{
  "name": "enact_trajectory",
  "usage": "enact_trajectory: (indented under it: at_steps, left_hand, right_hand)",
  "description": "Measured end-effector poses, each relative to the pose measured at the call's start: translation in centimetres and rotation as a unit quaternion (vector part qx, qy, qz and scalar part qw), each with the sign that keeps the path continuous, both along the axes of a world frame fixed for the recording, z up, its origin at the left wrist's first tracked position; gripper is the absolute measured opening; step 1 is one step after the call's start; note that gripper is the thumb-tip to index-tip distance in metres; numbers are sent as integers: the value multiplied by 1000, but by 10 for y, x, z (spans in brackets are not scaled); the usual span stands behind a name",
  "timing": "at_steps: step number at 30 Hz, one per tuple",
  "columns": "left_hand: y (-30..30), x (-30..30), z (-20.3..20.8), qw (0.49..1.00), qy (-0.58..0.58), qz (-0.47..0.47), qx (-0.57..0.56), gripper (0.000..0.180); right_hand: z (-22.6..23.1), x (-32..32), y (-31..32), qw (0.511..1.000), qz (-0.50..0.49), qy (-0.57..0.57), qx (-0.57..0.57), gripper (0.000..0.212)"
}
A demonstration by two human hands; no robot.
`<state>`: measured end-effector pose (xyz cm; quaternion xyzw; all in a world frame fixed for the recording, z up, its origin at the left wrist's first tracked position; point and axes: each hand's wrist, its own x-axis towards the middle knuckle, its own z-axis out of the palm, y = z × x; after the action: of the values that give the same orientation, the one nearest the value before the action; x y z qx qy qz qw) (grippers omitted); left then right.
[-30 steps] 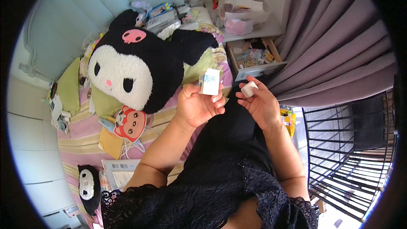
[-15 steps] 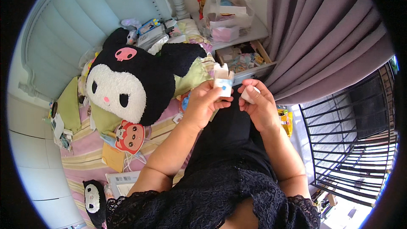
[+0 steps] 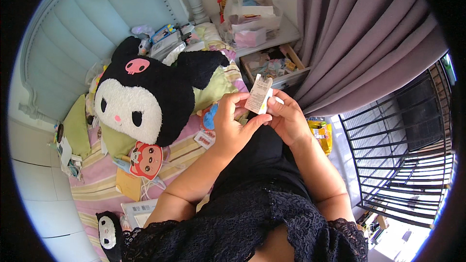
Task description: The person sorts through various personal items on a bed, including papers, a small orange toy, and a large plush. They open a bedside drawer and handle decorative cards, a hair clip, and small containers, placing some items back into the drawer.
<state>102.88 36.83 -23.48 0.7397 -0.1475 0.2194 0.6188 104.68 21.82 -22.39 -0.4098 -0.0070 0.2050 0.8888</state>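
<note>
A small white paper box (image 3: 258,96) with an open top flap is between my hands, above my lap. The side facing me carries fine print. My left hand (image 3: 234,121) is closed on its left and lower edges with fingers and thumb. At the box's right edge, my right hand (image 3: 287,116) holds a small smooth white object (image 3: 277,100) under its thumb. My right fingertips also meet the box. What kind of thing the white object is cannot be made out, since the fingers cover most of it.
Beyond my hands, a nightstand drawer (image 3: 274,63) full of small items stands open, with a plastic bag (image 3: 257,12) on top. A big black-and-white plush (image 3: 145,92) lies on the striped bed at left. Right are a grey curtain (image 3: 359,34), yellow package (image 3: 321,136) and black metal cage (image 3: 393,155).
The box has turned so its printed side faces me. My right hand has moved in against it with the white object. My left fingers have shifted to its edge.
</note>
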Motion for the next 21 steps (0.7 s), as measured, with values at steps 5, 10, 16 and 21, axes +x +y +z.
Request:
enact_trajectory:
  at_steps: [5,10,16,21]
  left_hand:
    - [-6,-3,2,997,-63,23,24,51]
    - [-3,-4,12,970,-147,76,176,47]
    - [-5,1,-6,926,216,-106,-292,35]
    - [9,2,-7,701,381,-264,-543,36]
  right_hand:
    - [-13,2,-3,996,39,0,75,34]
    - [-16,3,-3,995,41,4,89,33]
    - [-13,11,-9,992,-1,7,126,37]
    - [11,10,-10,983,-147,-94,49,40]
